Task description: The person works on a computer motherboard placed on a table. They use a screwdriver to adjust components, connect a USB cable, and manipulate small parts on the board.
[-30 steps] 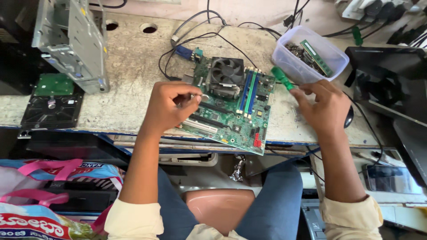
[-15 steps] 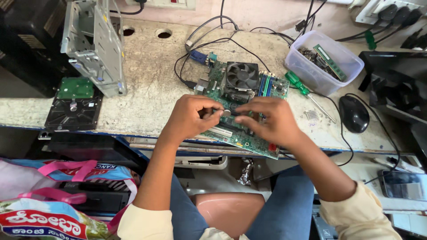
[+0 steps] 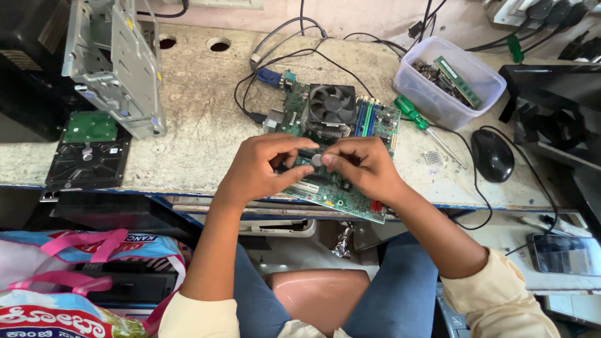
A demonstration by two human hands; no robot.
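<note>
A green motherboard [image 3: 375,125] with a black fan cooler [image 3: 332,103] lies on the worn workbench [image 3: 200,138], its near corner over the front edge. Both of my hands meet above the board's middle. My right hand [image 3: 363,166] pinches a small round silver coin cell battery [image 3: 317,160] between thumb and fingertips. My left hand [image 3: 260,169] curls right beside it, fingertips close to the battery and resting over the board.
A green-handled screwdriver [image 3: 413,116] lies right of the board beside a clear tub of parts [image 3: 451,81]. A black mouse [image 3: 493,154] sits further right. A metal drive cage [image 3: 119,56] and a hard drive [image 3: 87,156] sit left. Cables run behind the board.
My right hand came in from the screwdriver at the right to the board's middle. It now pinches the coin cell next to my left hand. The view has shifted right.
</note>
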